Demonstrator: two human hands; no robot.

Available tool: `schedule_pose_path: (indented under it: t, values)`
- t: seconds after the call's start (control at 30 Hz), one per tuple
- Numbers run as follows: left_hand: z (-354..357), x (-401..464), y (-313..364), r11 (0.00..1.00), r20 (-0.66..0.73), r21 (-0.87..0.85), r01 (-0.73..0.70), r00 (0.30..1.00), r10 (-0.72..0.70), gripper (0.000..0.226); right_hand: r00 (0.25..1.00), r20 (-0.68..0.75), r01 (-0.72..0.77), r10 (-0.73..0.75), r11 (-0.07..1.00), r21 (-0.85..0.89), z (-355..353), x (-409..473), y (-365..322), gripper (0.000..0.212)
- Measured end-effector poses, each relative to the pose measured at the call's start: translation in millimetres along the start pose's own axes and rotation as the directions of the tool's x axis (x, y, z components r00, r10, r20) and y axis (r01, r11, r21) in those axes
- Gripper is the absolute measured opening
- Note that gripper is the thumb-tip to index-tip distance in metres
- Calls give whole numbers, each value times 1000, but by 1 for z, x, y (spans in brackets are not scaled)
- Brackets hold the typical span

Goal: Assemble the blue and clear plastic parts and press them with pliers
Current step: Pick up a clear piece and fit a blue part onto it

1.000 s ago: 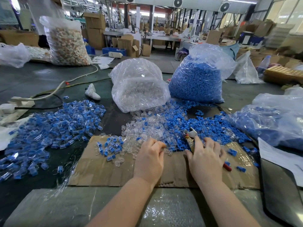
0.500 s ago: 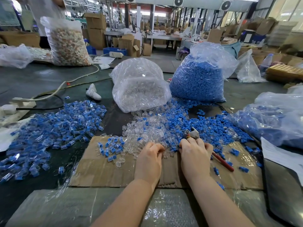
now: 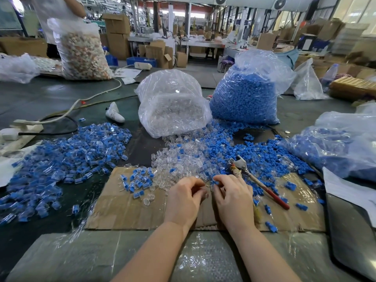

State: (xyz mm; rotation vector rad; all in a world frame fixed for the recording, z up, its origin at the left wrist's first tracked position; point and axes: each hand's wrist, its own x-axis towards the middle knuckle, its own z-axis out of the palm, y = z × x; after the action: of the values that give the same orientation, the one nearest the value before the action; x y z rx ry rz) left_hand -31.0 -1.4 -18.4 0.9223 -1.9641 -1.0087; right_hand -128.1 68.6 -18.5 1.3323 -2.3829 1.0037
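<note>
Lying on the cardboard (image 3: 126, 208), just right of the hands, the pliers (image 3: 258, 183) are being left untouched. A blue part (image 3: 214, 182) is being pinched by the right hand (image 3: 234, 200); the left hand (image 3: 184, 200) is being curled beside it, its contents hidden, near the clear parts (image 3: 179, 161).

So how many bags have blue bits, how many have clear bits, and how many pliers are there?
Blue-bit bags: 2
Clear-bit bags: 1
Pliers: 1
Total: 4

Both forearms reach forward, the left hand (image 3: 186, 201) and right hand (image 3: 234, 198) close together, fingers curled inward.
</note>
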Motion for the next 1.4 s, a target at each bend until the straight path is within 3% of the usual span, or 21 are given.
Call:
schedule_pose_path:
  t: [0.1,0.23,0.43,0.93,1.17,1.4]
  values:
    - [-1,0,-1,1000,27,-13,-8,1000,9,27,1000,10,0,-1,999,47,0,-1,0,6]
    - [-4,2,-1,998,5,53,-29,1000,28,15,999,36,3,-8,988,152,-4,-3,1,2]
    - [-5,2,0,997,16,-51,59,998,-58,24,997,59,-76,58,923,378,-9,-5,0,3]
    - [-8,3,-1,988,58,-135,76,996,-69,29,999,34,6,-18,943,332,-8,-6,-1,5]
    - [-7,3,-2,980,56,-171,102,994,-93,21,996,64,49,-62,981,186,-5,-7,0,9]
    - [-7,3,-2,976,51,-178,128,991,-121,23,997,37,66,-73,986,150,-6,-7,-3,11]
